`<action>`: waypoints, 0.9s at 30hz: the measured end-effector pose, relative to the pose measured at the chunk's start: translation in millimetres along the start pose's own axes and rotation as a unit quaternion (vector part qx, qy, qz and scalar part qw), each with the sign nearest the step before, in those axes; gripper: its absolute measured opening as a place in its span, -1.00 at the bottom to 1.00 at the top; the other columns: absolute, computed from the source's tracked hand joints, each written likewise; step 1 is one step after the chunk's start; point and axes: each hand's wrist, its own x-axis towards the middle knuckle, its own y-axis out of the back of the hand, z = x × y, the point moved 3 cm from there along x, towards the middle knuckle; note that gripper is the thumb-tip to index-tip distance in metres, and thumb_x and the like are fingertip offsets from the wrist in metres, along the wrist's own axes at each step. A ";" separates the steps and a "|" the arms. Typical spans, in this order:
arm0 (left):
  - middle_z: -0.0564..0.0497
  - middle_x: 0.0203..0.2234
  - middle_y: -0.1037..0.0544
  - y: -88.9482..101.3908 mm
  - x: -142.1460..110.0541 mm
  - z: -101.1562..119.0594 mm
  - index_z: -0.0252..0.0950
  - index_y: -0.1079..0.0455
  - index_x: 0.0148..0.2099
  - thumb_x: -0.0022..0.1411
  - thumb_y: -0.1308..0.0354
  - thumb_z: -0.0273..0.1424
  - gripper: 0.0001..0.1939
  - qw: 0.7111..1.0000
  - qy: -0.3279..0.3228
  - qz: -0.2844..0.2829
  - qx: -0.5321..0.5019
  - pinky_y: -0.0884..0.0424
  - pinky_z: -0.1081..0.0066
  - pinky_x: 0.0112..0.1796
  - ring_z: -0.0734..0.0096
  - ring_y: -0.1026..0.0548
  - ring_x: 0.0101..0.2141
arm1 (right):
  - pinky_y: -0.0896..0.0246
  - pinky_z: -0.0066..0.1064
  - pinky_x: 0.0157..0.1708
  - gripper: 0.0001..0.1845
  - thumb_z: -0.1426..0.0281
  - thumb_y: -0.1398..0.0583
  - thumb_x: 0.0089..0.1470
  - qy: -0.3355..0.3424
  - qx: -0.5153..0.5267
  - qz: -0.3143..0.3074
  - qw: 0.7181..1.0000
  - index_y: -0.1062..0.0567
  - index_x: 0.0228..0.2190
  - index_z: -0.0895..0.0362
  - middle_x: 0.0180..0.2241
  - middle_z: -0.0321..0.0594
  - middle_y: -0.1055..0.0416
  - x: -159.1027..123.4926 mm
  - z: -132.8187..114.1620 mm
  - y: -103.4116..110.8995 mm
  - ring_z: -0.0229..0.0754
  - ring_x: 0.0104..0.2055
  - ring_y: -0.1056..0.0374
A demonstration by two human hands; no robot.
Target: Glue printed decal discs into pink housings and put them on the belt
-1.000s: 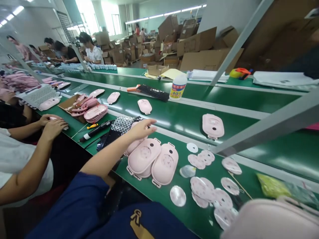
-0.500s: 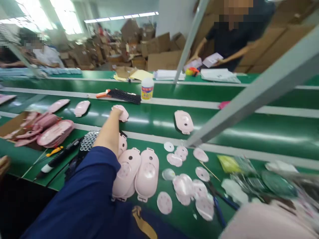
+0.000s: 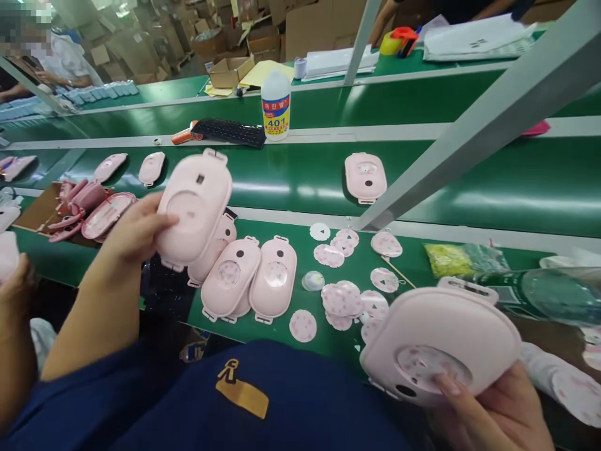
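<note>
My left hand grips a pink plastic shell by its edge, thumb on the front. This shell has a small square hole and a bare oval recess. At the lower right, my right hand holds another pink shell, its thumb on the patterned round disc set in the recess. Between the hands, several pink shells with discs lie overlapping on the green bench. To their right are loose patterned discs, some stacked, and a small clear round cup.
A white 401 bottle stands on the rail beyond the green belt. A slanted grey post crosses the right side. Pink parts fill a cardboard box at left. A co-worker's hand shows at the left edge. A green plastic bottle lies at right.
My left hand has come back from the belt, bringing a pink shell nearer. The right-hand shell has risen further into view, and my right hand now shows. The view has tilted down.
</note>
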 end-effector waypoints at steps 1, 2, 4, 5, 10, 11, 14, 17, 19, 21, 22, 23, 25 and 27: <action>0.06 -0.44 -0.61 -3.1 -25.8 -7.0 -0.20 -0.50 -0.23 -0.16 -0.46 -0.23 -0.60 1.000 0.019 0.004 0.002 -0.44 0.41 -0.48 0.32 -0.50 -0.47 | -0.49 -0.04 0.10 -0.08 0.05 -0.45 -0.16 0.003 -0.005 -0.016 1.000 -0.39 0.25 -0.20 0.24 -0.21 -0.43 2.4 0.1 -2.4 0.17 0.18 -0.44; 0.06 -0.41 -0.64 -8.1 -48.2 -15.5 -0.18 -0.50 -0.19 -0.12 -0.43 -0.22 -0.61 0.999 0.051 0.011 0.005 -0.45 0.39 -0.45 0.29 -0.53 -0.43 | -0.40 0.02 0.18 -0.08 0.05 -0.45 -0.15 0.010 -0.008 -0.030 0.999 -0.38 0.25 -0.19 0.25 -0.19 -0.41 4.9 1.2 -3.8 0.19 0.22 -0.41; 0.03 -0.27 -0.68 -21.9 -82.8 -34.2 -0.16 -0.48 -0.10 -0.16 -0.40 -0.23 -0.50 0.991 0.129 0.038 0.002 -0.50 0.32 -0.37 0.17 -0.59 -0.31 | -0.28 0.09 0.26 -0.11 0.06 -0.45 -0.10 0.023 -0.002 -0.058 0.998 -0.38 0.26 -0.15 0.28 -0.14 -0.37 9.4 5.7 -4.2 0.22 0.27 -0.35; -0.01 -0.20 -0.68 -30.7 -95.6 -42.8 -0.16 -0.47 -0.05 -0.19 -0.40 -0.24 -0.43 0.986 0.158 0.048 -0.001 -0.53 0.27 -0.32 0.08 -0.61 -0.25 | -0.26 0.10 0.27 -0.11 0.08 -0.45 -0.08 0.027 0.006 -0.072 0.997 -0.37 0.26 -0.14 0.30 -0.12 -0.35 11.2 9.0 -3.7 0.23 0.28 -0.33; -0.18 0.07 -0.60 -79.2 -133.0 -73.1 -0.22 -0.40 0.14 -0.11 -0.33 -0.15 -0.28 0.981 0.188 -0.018 0.050 -0.53 -0.05 0.02 -0.23 -0.54 0.07 | -0.24 0.13 0.27 -0.07 0.13 -0.47 -0.10 0.034 0.021 -0.115 0.993 -0.35 0.28 -0.08 0.29 -0.05 -0.35 13.5 27.0 2.8 0.25 0.27 -0.34; -0.19 0.10 -0.58 -86.1 -137.8 -76.5 -0.22 -0.38 0.17 -0.05 -0.31 -0.14 -0.29 0.981 0.169 -0.036 0.092 -0.47 -0.07 0.10 -0.22 -0.50 0.12 | -0.23 0.14 0.28 -0.06 0.12 -0.47 -0.10 0.035 0.019 -0.118 0.992 -0.34 0.29 -0.07 0.28 -0.04 -0.36 12.9 29.8 4.8 0.25 0.27 -0.35; -0.20 0.18 -0.51 -99.8 -149.7 -84.3 -0.24 -0.35 0.22 0.11 -0.22 -0.16 -0.36 0.966 0.102 -0.059 0.229 -0.34 -0.08 0.23 -0.15 -0.44 0.20 | -0.13 0.23 0.31 -0.07 0.08 -0.45 -0.09 0.030 0.009 -0.131 0.991 -0.33 0.29 -0.11 0.29 -0.08 -0.35 11.4 37.5 11.7 0.28 0.30 -0.31; -0.17 0.16 -0.51 -111.6 -158.0 -92.1 -0.17 -0.26 0.29 0.21 -0.15 -0.18 -0.38 0.945 0.052 -0.069 0.316 -0.42 0.01 0.18 -0.05 -0.49 0.15 | 0.06 0.29 0.38 -0.11 0.05 -0.43 -0.06 0.021 -0.003 -0.140 0.990 -0.32 0.28 -0.22 0.34 -0.20 -0.28 13.7 47.1 16.6 0.28 0.36 -0.21; -0.12 0.10 -0.54 -120.3 -161.1 -96.1 -0.08 -0.24 0.29 0.23 -0.14 -0.16 -0.41 0.934 0.022 -0.060 0.353 -0.49 0.06 0.12 -0.01 -0.54 0.08 | 0.12 0.30 0.39 -0.14 0.03 -0.43 -0.06 0.032 0.009 -0.150 0.988 -0.33 0.26 -0.27 0.34 -0.28 -0.27 16.7 53.9 15.2 0.26 0.39 -0.16; -0.13 0.05 -0.53 -128.4 -162.9 -98.5 -0.03 -0.27 0.23 0.22 -0.12 -0.12 -0.47 0.929 -0.006 -0.042 0.367 -0.51 0.01 0.09 -0.06 -0.55 0.05 | 0.09 0.28 0.39 -0.17 0.04 -0.43 -0.05 0.052 0.031 -0.169 0.984 -0.35 0.24 -0.25 0.33 -0.30 -0.29 18.8 59.5 9.5 0.23 0.39 -0.17; -0.16 0.04 -0.51 -131.4 -163.3 -99.3 -0.04 -0.29 0.19 0.23 -0.10 -0.11 -0.51 0.928 -0.020 -0.036 0.370 -0.50 -0.04 0.09 -0.11 -0.54 0.06 | 0.05 0.26 0.38 -0.17 0.05 -0.43 -0.04 0.062 0.040 -0.178 0.981 -0.35 0.24 -0.21 0.32 -0.28 -0.31 19.4 61.4 5.6 0.20 0.38 -0.19; -0.19 0.04 -0.49 -133.1 -163.3 -100.1 -0.05 -0.31 0.17 0.24 -0.07 -0.10 -0.53 0.925 -0.033 -0.030 0.378 -0.49 -0.10 0.09 -0.16 -0.52 0.07 | -0.02 0.22 0.37 -0.17 0.07 -0.43 -0.04 0.070 0.044 -0.185 0.979 -0.36 0.24 -0.15 0.31 -0.23 -0.33 19.8 62.7 1.4 0.18 0.36 -0.23; -0.23 0.04 -0.50 -132.8 -161.5 -102.2 -0.08 -0.35 0.14 0.26 -0.03 -0.10 -0.55 0.907 -0.068 -0.032 0.414 -0.50 -0.16 0.05 -0.24 -0.51 0.08 | -0.14 0.14 0.33 -0.14 0.06 -0.43 -0.05 0.075 0.046 -0.196 0.977 -0.36 0.24 -0.05 0.31 -0.13 -0.35 20.6 62.8 -6.9 0.15 0.32 -0.30; -0.21 0.03 -0.55 -127.9 -157.0 -105.2 -0.05 -0.40 0.14 0.24 -0.05 -0.10 -0.55 0.883 -0.109 -0.054 0.453 -0.56 -0.12 -0.06 -0.26 -0.53 0.07 | -0.22 0.06 0.29 -0.11 0.03 -0.43 -0.08 0.085 0.046 -0.199 0.975 -0.37 0.24 -0.01 0.30 -0.11 -0.35 21.1 59.4 -13.1 0.12 0.30 -0.34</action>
